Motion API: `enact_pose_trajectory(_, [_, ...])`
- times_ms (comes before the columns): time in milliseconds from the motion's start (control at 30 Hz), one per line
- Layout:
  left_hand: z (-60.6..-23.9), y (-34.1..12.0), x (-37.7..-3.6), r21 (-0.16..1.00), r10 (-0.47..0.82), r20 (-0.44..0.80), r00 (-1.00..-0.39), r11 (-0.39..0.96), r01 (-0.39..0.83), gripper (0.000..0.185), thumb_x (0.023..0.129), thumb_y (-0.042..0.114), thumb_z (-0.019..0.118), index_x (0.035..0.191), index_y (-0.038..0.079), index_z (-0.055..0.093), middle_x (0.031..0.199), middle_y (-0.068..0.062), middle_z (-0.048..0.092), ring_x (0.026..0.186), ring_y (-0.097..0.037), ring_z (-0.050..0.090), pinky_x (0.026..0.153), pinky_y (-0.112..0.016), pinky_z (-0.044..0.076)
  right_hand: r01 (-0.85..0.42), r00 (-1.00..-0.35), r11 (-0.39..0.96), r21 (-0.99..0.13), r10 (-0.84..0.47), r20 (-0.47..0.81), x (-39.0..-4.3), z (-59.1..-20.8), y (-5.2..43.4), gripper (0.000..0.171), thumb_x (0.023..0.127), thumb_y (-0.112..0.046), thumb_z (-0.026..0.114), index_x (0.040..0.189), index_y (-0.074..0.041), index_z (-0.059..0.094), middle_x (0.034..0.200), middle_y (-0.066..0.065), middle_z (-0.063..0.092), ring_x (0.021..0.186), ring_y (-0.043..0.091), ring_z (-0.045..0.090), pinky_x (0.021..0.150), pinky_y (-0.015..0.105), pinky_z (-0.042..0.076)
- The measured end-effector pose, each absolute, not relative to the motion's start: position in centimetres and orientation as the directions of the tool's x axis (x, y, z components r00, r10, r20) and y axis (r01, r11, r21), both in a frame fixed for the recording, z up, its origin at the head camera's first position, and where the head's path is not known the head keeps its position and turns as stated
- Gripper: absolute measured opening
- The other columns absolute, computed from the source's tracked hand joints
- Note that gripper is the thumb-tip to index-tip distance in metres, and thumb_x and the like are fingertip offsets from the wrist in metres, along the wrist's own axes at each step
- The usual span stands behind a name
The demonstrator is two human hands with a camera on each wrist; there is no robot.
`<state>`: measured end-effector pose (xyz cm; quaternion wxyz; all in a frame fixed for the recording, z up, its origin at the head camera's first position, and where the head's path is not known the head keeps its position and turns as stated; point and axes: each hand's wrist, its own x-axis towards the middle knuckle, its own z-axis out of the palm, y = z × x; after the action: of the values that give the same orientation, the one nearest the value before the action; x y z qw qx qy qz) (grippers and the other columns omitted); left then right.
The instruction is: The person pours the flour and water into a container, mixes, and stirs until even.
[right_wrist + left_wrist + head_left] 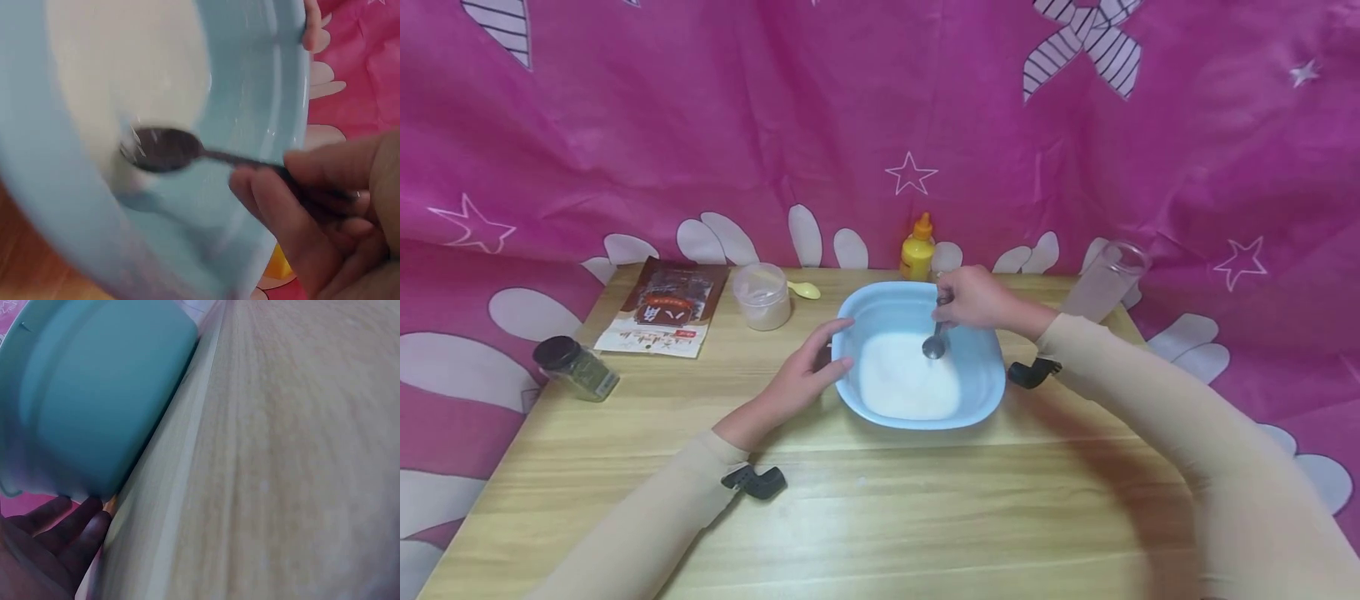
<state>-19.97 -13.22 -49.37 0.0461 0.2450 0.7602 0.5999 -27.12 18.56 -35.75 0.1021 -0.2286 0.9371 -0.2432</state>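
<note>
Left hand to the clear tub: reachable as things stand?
Likely yes. The left hand is at the left rim of the bowl, holding nothing else; the tub is close by, up and to its left in the head view, with only bare table between.

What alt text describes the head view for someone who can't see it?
A person's right hand holds a metal spoon in a light-blue basin with white contents, while the left hand touches its side. Behind stands a yellow squeeze bottle; at left on the wooden table are a packet, clear tub, yellow spoon and black-lidded jar; at right, a clear tumbler.
</note>
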Motion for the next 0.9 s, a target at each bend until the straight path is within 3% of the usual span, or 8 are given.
enact_pose_trajectory(167, [-49.5, -13.3, -19.9, 0.933, 0.422, 0.235, -0.876, 0.154, 0.325, 0.061, 0.113, 0.021, 0.066, 0.169, 0.02, 0.043, 0.176, -0.015, 0.038, 0.148, -0.044, 0.056, 0.115, -0.053, 0.056, -0.419, -0.883, 0.787, -0.452, -0.47, 0.0, -27.3, -35.8, 17.0, 0.03, 0.098, -0.013, 0.085, 0.08, -0.011, 0.061, 0.066, 0.0, 0.058, 0.069, 0.019, 0.06, 0.063, 0.033, 0.047])
enact_pose_trajectory(367, [-49.6, -13.3, -19.9, 0.935, 0.425, 0.242, -0.873, 0.137, 0.326, 0.061, 0.113, 0.02, 0.066, 0.17, 0.02, 0.042, 0.175, -0.016, 0.039, 0.148, -0.045, 0.057, 0.113, -0.051, 0.058, -0.454, -0.843, 0.724, -0.52, -0.537, -0.012, -26.4, -36.4, 14.8, 0.017, 0.1, -0.015, 0.085, 0.091, -0.014, 0.071, 0.078, -0.004, 0.071, 0.073, 0.019, 0.059, 0.062, 0.032, 0.05])
enact_pose_trajectory(533, [-49.6, -13.2, -19.8, 0.935, 0.43, 0.245, -0.869, 0.131, 0.329, 0.062, 0.113, 0.021, 0.066, 0.17, 0.019, 0.041, 0.174, -0.017, 0.04, 0.147, -0.045, 0.058, 0.113, -0.049, 0.058, -0.534, -0.733, 0.619, -0.576, -0.679, -0.051, -25.1, -36.6, 14.3, 0.013, 0.1, -0.014, 0.085, 0.092, -0.018, 0.076, 0.09, -0.009, 0.081, 0.08, 0.014, 0.069, 0.067, 0.032, 0.057])
enact_pose_trajectory(700, [-49.5, -13.2, -19.8, 0.929, 0.434, 0.252, -0.865, 0.141, 0.342, 0.062, 0.113, 0.022, 0.066, 0.17, 0.019, 0.041, 0.175, -0.017, 0.039, 0.146, -0.045, 0.058, 0.113, -0.051, 0.058, -0.564, -0.63, 0.567, -0.6, -0.765, -0.131, -24.3, -36.2, 15.4, 0.015, 0.1, -0.016, 0.086, 0.09, -0.019, 0.075, 0.087, -0.012, 0.08, 0.083, 0.01, 0.075, 0.071, 0.031, 0.061])
enact_pose_trajectory(800, [-49.5, -13.2, -19.8, 0.928, 0.431, 0.247, -0.868, 0.152, 0.34, 0.062, 0.113, 0.022, 0.066, 0.17, 0.02, 0.042, 0.175, -0.017, 0.04, 0.146, -0.045, 0.059, 0.113, -0.052, 0.058, -0.536, -0.636, 0.603, -0.59, -0.748, -0.187, -24.3, -35.7, 16.5, 0.02, 0.099, -0.015, 0.087, 0.086, -0.017, 0.071, 0.083, -0.011, 0.079, 0.082, 0.009, 0.077, 0.068, 0.029, 0.058])
enact_pose_trajectory(900, [-49.4, -13.3, -19.8, 0.928, 0.429, 0.248, -0.868, 0.153, 0.341, 0.062, 0.113, 0.022, 0.066, 0.17, 0.019, 0.042, 0.175, -0.018, 0.04, 0.145, -0.045, 0.059, 0.113, -0.052, 0.057, -0.504, -0.691, 0.665, -0.551, -0.693, -0.205, -24.8, -35.3, 17.5, 0.027, 0.097, -0.011, 0.086, 0.08, -0.014, 0.066, 0.077, -0.007, 0.075, 0.078, 0.011, 0.078, 0.063, 0.029, 0.054])
